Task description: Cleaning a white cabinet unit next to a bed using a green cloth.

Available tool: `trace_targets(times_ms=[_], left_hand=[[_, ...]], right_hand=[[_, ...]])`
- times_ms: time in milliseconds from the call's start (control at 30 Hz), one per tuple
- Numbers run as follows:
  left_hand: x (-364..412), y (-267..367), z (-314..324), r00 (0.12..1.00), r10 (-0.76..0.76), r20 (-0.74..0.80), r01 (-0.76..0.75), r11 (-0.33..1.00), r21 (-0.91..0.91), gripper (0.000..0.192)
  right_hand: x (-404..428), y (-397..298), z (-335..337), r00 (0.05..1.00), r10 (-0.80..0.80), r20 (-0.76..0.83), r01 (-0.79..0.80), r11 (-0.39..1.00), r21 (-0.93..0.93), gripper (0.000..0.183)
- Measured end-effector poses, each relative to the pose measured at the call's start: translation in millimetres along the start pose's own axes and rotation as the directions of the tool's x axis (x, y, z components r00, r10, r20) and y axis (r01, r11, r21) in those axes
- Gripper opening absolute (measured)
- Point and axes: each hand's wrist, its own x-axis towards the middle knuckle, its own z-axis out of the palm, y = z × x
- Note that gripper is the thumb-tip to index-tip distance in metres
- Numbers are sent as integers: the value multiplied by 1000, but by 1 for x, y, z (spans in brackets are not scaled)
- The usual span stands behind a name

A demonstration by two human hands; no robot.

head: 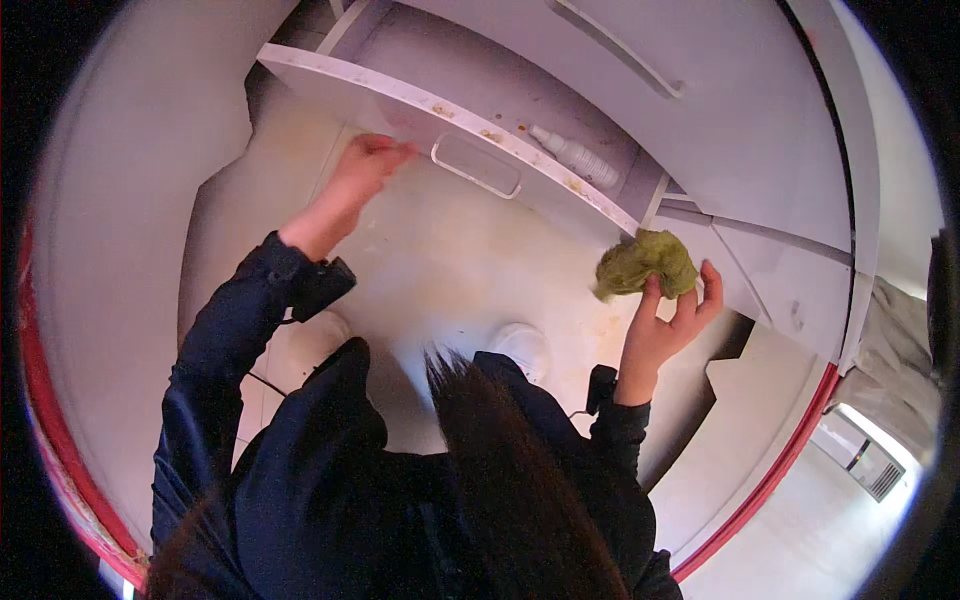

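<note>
My right hand [667, 326] grips a crumpled olive-green cloth [651, 264] beside the right end of a pulled-out drawer. The white drawer front [405, 100] has a recessed-looking handle frame [478, 169] on its face and brownish stains along its top edge. My left hand [367, 169] is near the left part of this front, its fingers bent and blurred. Whether it touches the panel, I cannot tell. A white plastic bottle with a narrow tip [574, 156] lies on its side inside the drawer.
Above the drawer is a white cabinet front with a bar handle [619, 49]. Pale panels [112, 225] stand to my left. My feet in white shoes [519, 346] are on the light floor [450, 255]. Red edging [765, 469] runs along the lower right.
</note>
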Motion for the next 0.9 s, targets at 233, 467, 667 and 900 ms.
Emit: trace_targets(times_ms=[233, 467, 667, 900], left_hand=[[32, -7, -82, 697, 392, -601, -400, 908, 128, 42], [27, 16, -86, 533, 575, -620, -504, 805, 312, 34], [38, 12, -86, 557, 556, -617, -520, 813, 263, 28], [31, 21, -74, 469, 595, -653, -536, 779, 326, 29]], right_hand=[[0, 14, 9, 981, 127, -143, -108, 985, 138, 20], [15, 38, -8, 820, 527, -224, -303, 732, 611, 22], [7, 37, 7, 976, 207, -70, -173, 926, 335, 18], [13, 31, 11, 994, 87, -69, -72, 978, 193, 17]])
